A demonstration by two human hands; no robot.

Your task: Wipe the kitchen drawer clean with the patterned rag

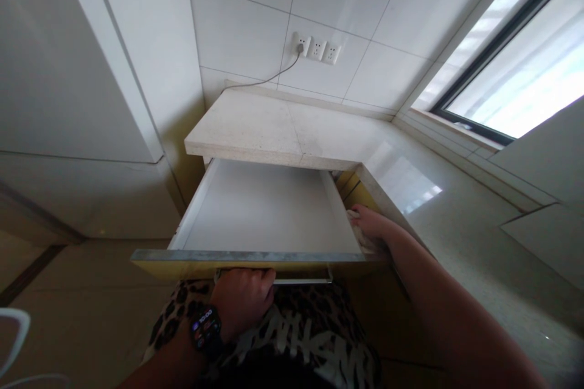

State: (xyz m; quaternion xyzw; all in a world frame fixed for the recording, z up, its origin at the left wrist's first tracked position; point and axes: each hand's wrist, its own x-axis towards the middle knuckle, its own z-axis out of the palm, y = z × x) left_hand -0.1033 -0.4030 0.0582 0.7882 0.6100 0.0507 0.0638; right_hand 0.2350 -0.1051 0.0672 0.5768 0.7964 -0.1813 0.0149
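A pulled-out drawer (pixel 264 213) with white inner walls and a yellow front stands before me, with nothing lying in it. My left hand (pixel 246 295) is wrapped round the metal bar handle (pixel 303 281) on the drawer front; a smartwatch (pixel 205 328) is on that wrist. At the drawer's right outer side, my right hand (pixel 371 225) is closed on a pale cloth (pixel 362 237), which is pressed against or close to the side panel. The fingertips of this hand are partly hidden.
A pale stone countertop (pixel 274 127) overhangs the drawer and turns right below a window (pixel 524 73). Wall sockets (pixel 317 50) hold a plugged-in cord (pixel 264 81). A white cabinet (pixel 91 73) rises at left.
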